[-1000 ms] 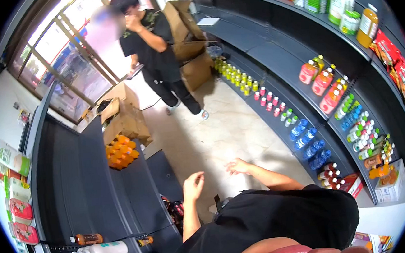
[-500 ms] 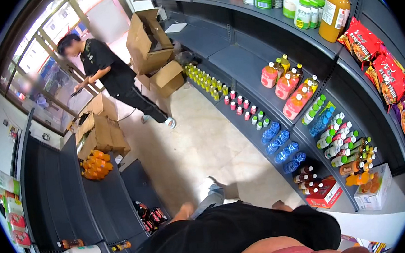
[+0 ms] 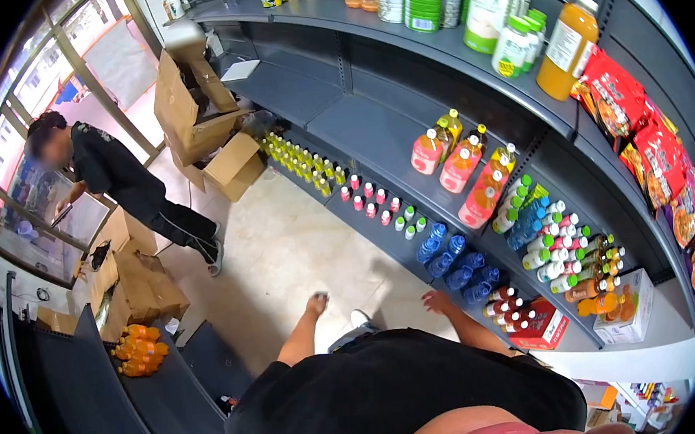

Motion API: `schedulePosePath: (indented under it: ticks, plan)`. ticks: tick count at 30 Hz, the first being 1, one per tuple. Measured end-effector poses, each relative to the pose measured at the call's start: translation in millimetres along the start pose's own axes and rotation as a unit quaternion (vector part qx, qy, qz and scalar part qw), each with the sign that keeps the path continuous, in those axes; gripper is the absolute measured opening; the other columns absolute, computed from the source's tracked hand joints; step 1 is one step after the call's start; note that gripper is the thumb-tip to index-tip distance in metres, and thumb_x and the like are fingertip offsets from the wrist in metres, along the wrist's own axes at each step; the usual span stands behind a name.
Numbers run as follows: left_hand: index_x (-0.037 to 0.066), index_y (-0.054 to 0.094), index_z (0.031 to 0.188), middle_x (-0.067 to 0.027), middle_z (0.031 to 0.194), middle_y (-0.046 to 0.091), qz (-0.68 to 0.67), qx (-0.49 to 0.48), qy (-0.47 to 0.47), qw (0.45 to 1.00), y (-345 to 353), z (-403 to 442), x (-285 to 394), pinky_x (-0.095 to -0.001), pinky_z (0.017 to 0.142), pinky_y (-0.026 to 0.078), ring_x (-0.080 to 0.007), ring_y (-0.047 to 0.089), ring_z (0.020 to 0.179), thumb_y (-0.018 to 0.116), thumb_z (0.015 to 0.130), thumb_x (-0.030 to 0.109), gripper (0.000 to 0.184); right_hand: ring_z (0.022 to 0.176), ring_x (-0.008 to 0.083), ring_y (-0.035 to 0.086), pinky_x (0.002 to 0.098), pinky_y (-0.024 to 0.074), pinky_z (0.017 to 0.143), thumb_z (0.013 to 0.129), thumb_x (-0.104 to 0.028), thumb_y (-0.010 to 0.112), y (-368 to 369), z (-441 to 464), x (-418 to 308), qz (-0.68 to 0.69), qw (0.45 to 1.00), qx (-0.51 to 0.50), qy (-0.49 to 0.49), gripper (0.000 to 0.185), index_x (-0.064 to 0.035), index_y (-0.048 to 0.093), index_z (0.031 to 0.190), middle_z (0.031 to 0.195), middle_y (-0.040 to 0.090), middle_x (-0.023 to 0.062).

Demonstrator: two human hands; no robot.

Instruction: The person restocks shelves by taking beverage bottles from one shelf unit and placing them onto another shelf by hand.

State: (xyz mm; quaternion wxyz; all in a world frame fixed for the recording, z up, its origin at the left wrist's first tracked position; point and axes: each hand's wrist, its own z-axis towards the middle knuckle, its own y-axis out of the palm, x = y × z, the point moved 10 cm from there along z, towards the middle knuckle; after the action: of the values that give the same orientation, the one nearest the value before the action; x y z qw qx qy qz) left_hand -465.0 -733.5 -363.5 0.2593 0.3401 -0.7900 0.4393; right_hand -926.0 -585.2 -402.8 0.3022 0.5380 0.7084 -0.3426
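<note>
Left hand: the left hand (image 3: pixel 317 303) is out front over the pale floor (image 3: pixel 276 247), fingers kinda curled in, but it's small and I can't tell if they're closed up.
Right hand: the right hand (image 3: pixel 437 301) is out too, fingers loosely spread, right near the lower shelf (image 3: pixel 390 242). Can't tell if it's touching the edge.
Blue bottles: closest stock to the right hand, a bunch of blue bottles (image 3: pixel 466 273) lined up on that shelf, just ahead and a bit right of it.
Red stuff: dark red bottles (image 3: pixel 509 318) just right of the right hand, with a red carton (image 3: pixel 545 325) beyond them.
Small bottles: pink ones (image 3: pixel 370 191) and yellow-green ones (image 3: pixel 302 163) run off along the same shelf, ahead of both hands.
Shoe: a light shoe (image 3: pixel 361 318) down on the floor between the hands.
Orange bottles: a cluster of orange bottles (image 3: pixel 139 348) sits well off to the left hand's left.
Other person: a person in black (image 3: pixel 129 185) leans over a flat thing way ahead-left of the left hand, beside some cardboard boxes (image 3: pixel 153 285).
</note>
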Motion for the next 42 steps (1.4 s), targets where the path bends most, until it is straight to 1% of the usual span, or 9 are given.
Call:
schedulePosePath:
  ticks: [3,6,11,13,17,23,28,35,42]
  plan:
    - [0.015,0.056,0.142,-0.0077,0.145,0.058,-0.369,-0.04,-0.068,0.926,-12,65,150,-0.0506,0.106,0.043,-0.0264,0.051,0.135,0.058,0.099,0.052,0.056,0.083,0.0256,0.073,0.0405,0.0599,0.069,0.091,-0.016,0.061,-81,-14,-53,-0.397,0.901,0.172,-0.01,0.024,-0.003,0.072,0.107,0.099,0.074,0.0161]
    - [0.012,0.066,0.127,0.0008,0.119,0.068,-0.381,-0.074,0.133,0.912,-74,65,352,-0.0393,0.091,0.049,-0.0157,0.063,0.106,0.06,0.102,0.036,0.035,0.082,0.0271,0.073,0.0442,0.0598,0.073,0.088,-0.021,0.065,-99,-16,-47,-0.455,0.875,0.163,0.024,0.021,-0.0067,0.073,0.101,0.094,0.074,0.0161]
    - [0.001,0.067,0.117,-0.0027,0.104,0.069,-0.343,0.017,0.408,0.846,-208,50,591,-0.0268,0.088,0.051,-0.0106,0.062,0.098,0.066,0.102,0.017,0.022,0.106,0.0305,0.072,0.0415,0.0563,0.093,0.089,-0.031,0.066,-58,8,81,-0.003,0.985,0.106,0.135,0.024,-0.0163,0.077,0.104,0.114,0.075,0.0117]
    - [0.001,0.066,0.116,-0.0015,0.101,0.069,-0.314,0.058,0.484,0.815,-252,54,666,-0.0254,0.085,0.051,-0.009,0.061,0.093,0.07,0.101,0.017,0.023,0.109,0.0291,0.071,0.0398,0.0558,0.095,0.089,-0.029,0.071,-23,-12,32,-0.357,0.927,0.072,0.091,0.034,-0.0124,0.073,0.118,0.123,0.072,0.0157]
    - [0.001,0.061,0.126,-0.008,0.11,0.071,-0.288,0.036,0.568,0.77,-311,65,783,-0.0303,0.093,0.053,-0.0145,0.066,0.102,0.069,0.097,0.011,0.032,0.108,0.029,0.071,0.0402,0.0555,0.095,0.09,-0.026,0.07,-2,10,25,-0.291,0.943,0.05,0.153,0.034,-0.011,0.071,0.12,0.121,0.072,0.0151]
    - [0.002,0.056,0.134,-0.0164,0.121,0.07,-0.159,0.217,0.606,0.749,-375,141,904,-0.0376,0.098,0.054,-0.0249,0.067,0.113,0.079,0.085,0.024,0.058,0.107,0.0288,0.07,0.0408,0.055,0.094,0.091,-0.022,0.068,-39,84,-24,-0.142,0.971,0.075,0.175,0.034,-0.009,0.069,0.122,0.119,0.072,0.0141]
    - [-0.001,0.029,0.156,-0.0276,0.131,0.063,-0.137,0.052,0.553,0.82,-349,227,963,-0.04,0.103,0.051,-0.0304,0.065,0.12,0.084,0.084,0.038,0.098,0.106,0.0287,0.07,0.0413,0.0546,0.094,0.093,-0.018,0.067,-76,146,-89,-0.074,0.983,0.094,0.142,0.034,-0.0074,0.067,0.125,0.116,0.072,0.0133]
    - [-0.005,0.052,0.142,-0.0168,0.126,0.068,-0.108,-0.099,0.521,0.841,-345,242,966,-0.0356,0.104,0.049,-0.0229,0.064,0.118,0.086,0.085,0.04,0.081,0.105,0.0284,0.069,0.042,0.054,0.094,0.094,-0.013,0.065,-83,184,-236,-0.139,0.988,0.056,-0.022,0.034,-0.005,0.065,0.127,0.113,0.072,0.0122]
    - [-0.007,0.052,0.134,-0.015,0.12,0.069,-0.137,-0.124,0.571,0.8,-357,233,957,-0.0338,0.099,0.052,-0.0206,0.067,0.11,0.093,0.076,0.037,0.083,0.116,0.0176,0.065,0.0338,0.0507,0.1,0.096,-0.008,0.07,-81,61,-751,0.079,0.912,-0.032,-0.401,0.034,-0.0028,0.065,0.129,0.122,0.071,0.0098]
